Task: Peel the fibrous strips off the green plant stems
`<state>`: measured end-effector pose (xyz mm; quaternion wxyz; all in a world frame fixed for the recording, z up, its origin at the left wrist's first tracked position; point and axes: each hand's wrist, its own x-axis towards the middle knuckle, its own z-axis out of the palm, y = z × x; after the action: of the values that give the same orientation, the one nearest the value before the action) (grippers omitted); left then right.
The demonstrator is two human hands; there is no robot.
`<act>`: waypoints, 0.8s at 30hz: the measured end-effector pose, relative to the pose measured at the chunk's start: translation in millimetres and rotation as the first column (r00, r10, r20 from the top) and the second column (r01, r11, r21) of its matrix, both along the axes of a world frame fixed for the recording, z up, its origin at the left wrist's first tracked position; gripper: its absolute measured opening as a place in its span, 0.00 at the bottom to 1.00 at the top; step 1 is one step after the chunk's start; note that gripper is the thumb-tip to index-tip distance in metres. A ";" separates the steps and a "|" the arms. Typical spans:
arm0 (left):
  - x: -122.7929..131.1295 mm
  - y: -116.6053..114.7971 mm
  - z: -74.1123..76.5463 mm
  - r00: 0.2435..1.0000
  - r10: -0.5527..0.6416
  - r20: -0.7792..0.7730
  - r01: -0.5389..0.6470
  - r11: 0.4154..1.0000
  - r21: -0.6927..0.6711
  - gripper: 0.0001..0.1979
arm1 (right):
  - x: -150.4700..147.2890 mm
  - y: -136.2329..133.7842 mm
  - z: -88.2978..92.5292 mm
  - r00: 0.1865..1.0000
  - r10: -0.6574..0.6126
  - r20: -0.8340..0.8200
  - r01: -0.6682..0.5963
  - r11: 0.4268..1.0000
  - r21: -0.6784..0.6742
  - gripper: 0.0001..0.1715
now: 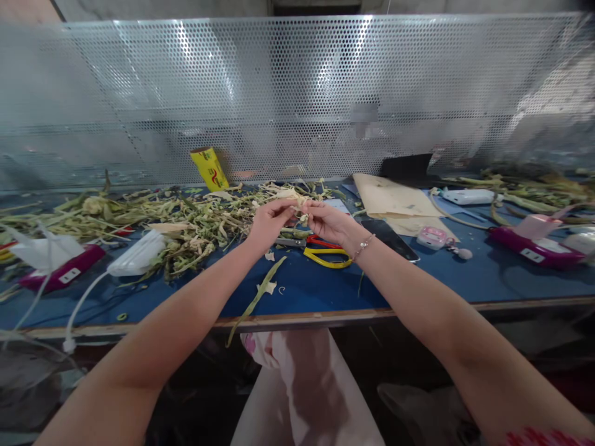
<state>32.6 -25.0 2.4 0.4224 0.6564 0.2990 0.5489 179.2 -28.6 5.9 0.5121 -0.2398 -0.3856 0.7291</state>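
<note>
Nearest to the body, a long green strip (256, 300) hangs partly over the front edge of the blue table (302, 297); by its loose lie, nobody seems to have arranged it. Behind it are the yellow handle (329, 262) and red handle (320, 242) of what looks like scissors. They lie toward the right wrist, probably for quick taking. Just above, the left hand (273, 220) and the right hand (329, 221) meet, their fingertips pinching a pale plant piece (300, 204) — it is small, so I judge that fingertips serve better than palms. Some fingers are hidden, and how these press I cannot tell. The dry plant heap (204, 226) spreads to the left and beyond, presumably for easy reach. Farther back, a yellow packet (209, 169) leans near the perforated screen (302, 87), maybe kept out of the way.

Counted in the same order: one overhanging strip, two coloured handles, two hands, one held piece — or several together, I cannot tell. The heap's stalks are too many for counting. There is one yellow packet and one screen.
</note>
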 end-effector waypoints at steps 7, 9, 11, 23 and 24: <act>-3.2 -0.2 -0.1 0.992 0.054 -0.112 -0.024 0.967 0.253 0.11 | 1.5 0.1 1.1 0.999 0.044 -0.006 -0.044 0.999 0.011 0.08; -3.7 -2.3 1.0 0.988 0.088 -0.125 -0.043 0.945 0.323 0.09 | 1.5 0.4 1.4 0.999 0.043 -0.011 -0.043 0.999 0.012 0.09; -4.1 -4.8 2.5 0.985 0.116 -0.131 -0.057 0.921 0.386 0.08 | 1.5 0.7 1.5 0.999 0.038 -0.026 -0.037 0.999 0.004 0.09; -6.3 -11.0 7.4 0.953 0.208 -0.219 -0.037 0.800 0.599 0.08 | 1.4 -3.1 3.4 0.999 0.031 -0.045 -0.031 1.000 -0.003 0.11; -6.5 -11.0 7.6 0.948 0.228 -0.223 -0.042 0.782 0.622 0.09 | 1.2 -3.4 3.6 0.999 0.023 -0.047 -0.023 1.000 -0.006 0.11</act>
<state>26.1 -36.0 10.0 0.0993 0.8062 0.2105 0.5440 180.4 -32.1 9.5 0.5116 -0.2198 -0.3737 0.7418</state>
